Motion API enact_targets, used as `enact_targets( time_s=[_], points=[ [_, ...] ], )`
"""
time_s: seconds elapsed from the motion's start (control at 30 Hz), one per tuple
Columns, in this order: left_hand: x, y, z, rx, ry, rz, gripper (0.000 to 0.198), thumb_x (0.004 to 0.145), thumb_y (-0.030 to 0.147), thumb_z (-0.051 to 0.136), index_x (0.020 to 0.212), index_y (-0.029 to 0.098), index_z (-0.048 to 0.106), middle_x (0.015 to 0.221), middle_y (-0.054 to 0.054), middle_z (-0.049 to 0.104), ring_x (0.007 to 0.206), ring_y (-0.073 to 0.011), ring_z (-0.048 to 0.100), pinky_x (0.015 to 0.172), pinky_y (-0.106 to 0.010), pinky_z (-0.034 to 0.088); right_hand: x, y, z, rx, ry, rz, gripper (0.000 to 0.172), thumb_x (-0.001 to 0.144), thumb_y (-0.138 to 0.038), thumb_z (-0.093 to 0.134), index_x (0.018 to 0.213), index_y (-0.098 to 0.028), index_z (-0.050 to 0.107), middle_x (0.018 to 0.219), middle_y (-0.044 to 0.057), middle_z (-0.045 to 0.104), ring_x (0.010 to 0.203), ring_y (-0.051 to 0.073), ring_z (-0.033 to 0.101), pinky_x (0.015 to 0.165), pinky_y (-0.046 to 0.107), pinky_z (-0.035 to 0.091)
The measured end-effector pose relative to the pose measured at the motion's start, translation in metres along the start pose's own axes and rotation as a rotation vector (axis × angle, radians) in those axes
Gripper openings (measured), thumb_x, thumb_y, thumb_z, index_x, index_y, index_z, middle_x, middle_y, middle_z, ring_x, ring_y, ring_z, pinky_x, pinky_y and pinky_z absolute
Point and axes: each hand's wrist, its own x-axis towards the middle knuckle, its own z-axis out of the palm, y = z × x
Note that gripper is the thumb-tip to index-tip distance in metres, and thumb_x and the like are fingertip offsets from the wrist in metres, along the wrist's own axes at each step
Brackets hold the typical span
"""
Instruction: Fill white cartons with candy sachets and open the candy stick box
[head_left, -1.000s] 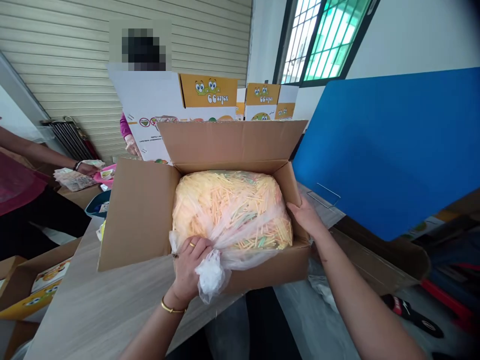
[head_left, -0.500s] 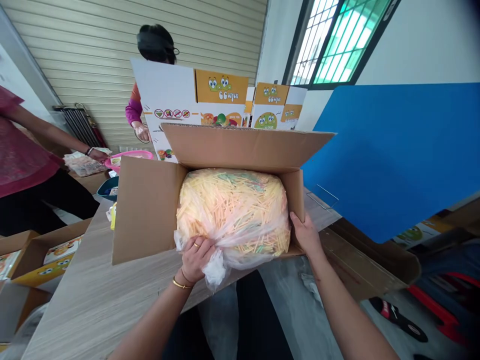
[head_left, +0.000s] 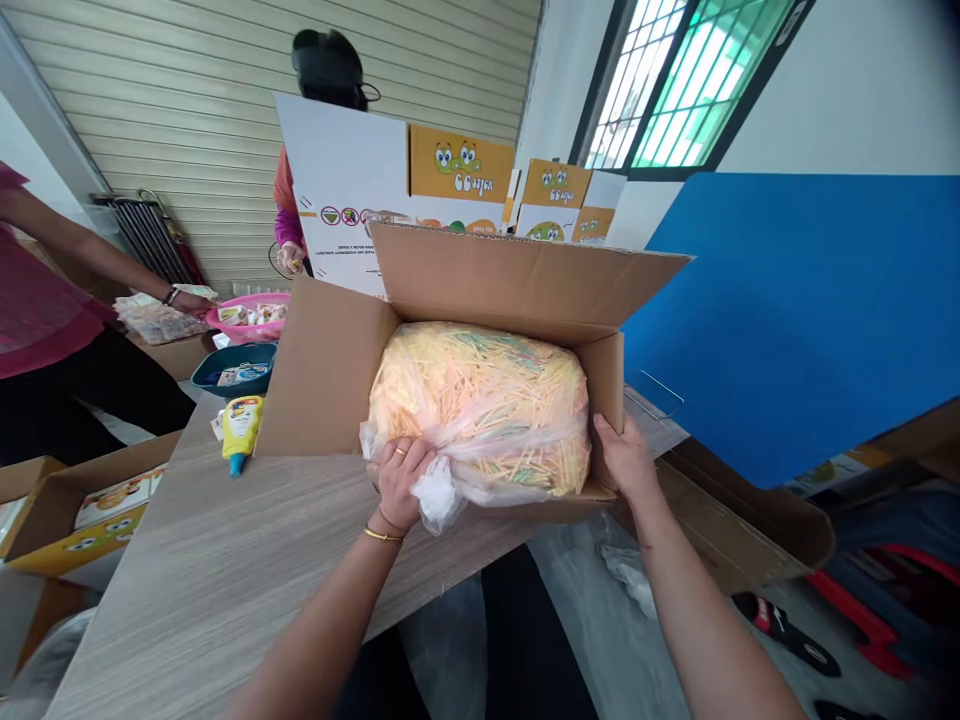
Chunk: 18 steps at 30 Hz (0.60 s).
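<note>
Left hand (head_left: 401,485) clenched tight on the gathered neck (head_left: 433,495) of a plastic bag of pastel strips (head_left: 480,405), snug in a cardboard box (head_left: 322,365) just ahead of the grip, right hand (head_left: 626,460) open against its wall

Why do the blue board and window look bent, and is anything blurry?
In the head view, the wide lens slants the blue board and window near the edges; the window glows with glare; the plastic bag of strips looks sharp.
</note>
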Motion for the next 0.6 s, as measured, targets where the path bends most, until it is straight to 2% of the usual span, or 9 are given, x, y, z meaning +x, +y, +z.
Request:
enact_targets(
  time_s=[0.07,0.17,0.23,0.33,0.47,0.53,0.6],
  points=[
    [0.005,0.001,0.006,0.026,0.028,-0.052,0.031,0.101,0.027,0.053,0.072,0.021,0.062,0.075,-0.005,0.065,0.076,-0.0224,0.054,0.078,-0.037,0.038,0.01,-0.002,0.0,-0.015,-0.007,-0.021,0.061,0.087,-0.059,0.053,0.13,-0.017,0.065,0.112,0.014,0.073,0.106,0.033,0.066,0.09,0.042,0.049],
    [0.005,0.0,0.012,0.052,0.059,-0.031,0.035,0.101,0.027,0.051,0.068,0.022,0.06,0.071,-0.004,0.063,0.072,-0.0211,0.053,0.078,-0.037,0.039,0.008,-0.005,-0.001,-0.037,0.003,-0.022,0.062,0.087,-0.057,0.053,0.133,-0.018,0.064,0.11,0.013,0.073,0.104,0.032,0.066,0.087,0.041,0.049],
    [-0.002,-0.003,0.013,0.052,0.085,0.019,0.036,0.101,0.025,0.051,0.065,0.022,0.058,0.07,-0.003,0.063,0.069,-0.0197,0.052,0.077,-0.036,0.039,-0.006,-0.006,0.0,-0.053,0.023,-0.019,0.063,0.087,-0.058,0.05,0.134,-0.018,0.063,0.108,0.013,0.073,0.102,0.033,0.066,0.085,0.04,0.05],
    [-0.019,-0.012,0.011,0.026,0.099,0.06,0.035,0.099,0.023,0.053,0.065,0.021,0.057,0.07,-0.002,0.064,0.068,-0.0188,0.051,0.077,-0.036,0.038,-0.044,-0.006,0.005,-0.057,0.076,0.016,0.067,0.087,-0.062,0.047,0.135,-0.017,0.061,0.11,0.015,0.073,0.101,0.034,0.066,0.082,0.04,0.05],
    [-0.04,-0.026,0.009,0.018,0.043,0.016,0.031,0.098,0.022,0.056,0.066,0.021,0.058,0.069,-0.002,0.063,0.071,-0.0205,0.051,0.077,-0.036,0.038,-0.089,-0.002,0.017,-0.045,0.154,0.059,0.075,0.089,-0.067,0.042,0.139,-0.013,0.056,0.115,0.02,0.07,0.105,0.037,0.066,0.085,0.042,0.049],
    [-0.043,-0.032,0.011,0.018,0.034,0.002,0.031,0.098,0.021,0.056,0.067,0.022,0.06,0.07,-0.003,0.063,0.072,-0.0213,0.051,0.077,-0.037,0.037,-0.095,-0.003,0.021,-0.056,0.169,0.06,0.075,0.089,-0.068,0.041,0.137,-0.012,0.056,0.116,0.021,0.07,0.105,0.038,0.066,0.085,0.043,0.049],
    [-0.039,-0.033,0.014,0.014,0.039,-0.003,0.031,0.098,0.022,0.055,0.067,0.022,0.059,0.072,-0.003,0.064,0.073,-0.0212,0.052,0.078,-0.037,0.038,-0.088,-0.005,0.02,-0.075,0.176,0.061,0.073,0.088,-0.068,0.042,0.134,-0.013,0.058,0.114,0.021,0.07,0.104,0.039,0.065,0.084,0.043,0.048]
  ],
)
